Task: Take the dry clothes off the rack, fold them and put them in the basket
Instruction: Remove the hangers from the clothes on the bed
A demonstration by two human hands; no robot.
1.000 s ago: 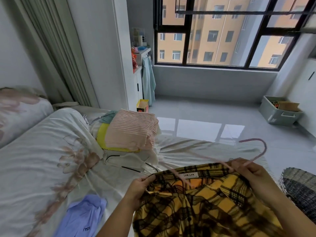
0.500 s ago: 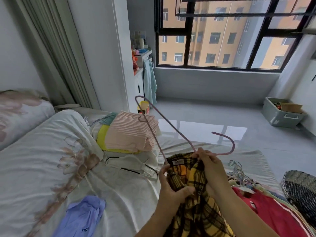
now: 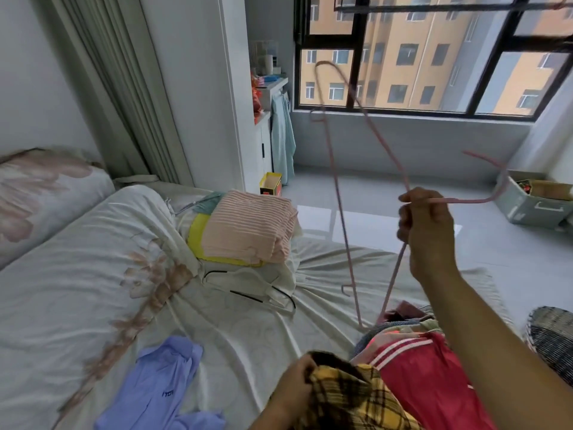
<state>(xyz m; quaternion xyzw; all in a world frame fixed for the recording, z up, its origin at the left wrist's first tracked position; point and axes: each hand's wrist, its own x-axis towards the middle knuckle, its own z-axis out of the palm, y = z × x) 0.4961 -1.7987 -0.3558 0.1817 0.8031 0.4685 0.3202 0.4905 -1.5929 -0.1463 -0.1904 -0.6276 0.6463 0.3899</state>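
Yellow plaid shirt [image 3: 350,398] sits bunched low at the bed's [image 3: 93,274] edge, its top edge gripped in my left hand [image 3: 294,389]; my raised right hand [image 3: 428,225] pinches the bare pink hanger [image 3: 465,200].

Bare sheet [image 3: 254,330] lies open mid-bed, between the folded pink stack [image 3: 251,228] and the blue garment [image 3: 161,386]. White hangers [image 3: 248,283] sprawl just below the stack. The pink hanger [image 3: 465,200], held up in the right hand [image 3: 428,228], bars the air over the bed's foot. The red pile [image 3: 428,383] and the checked shirt [image 3: 350,395] gripped by the left hand [image 3: 294,389] crowd the way toward the basket [image 3: 552,339].
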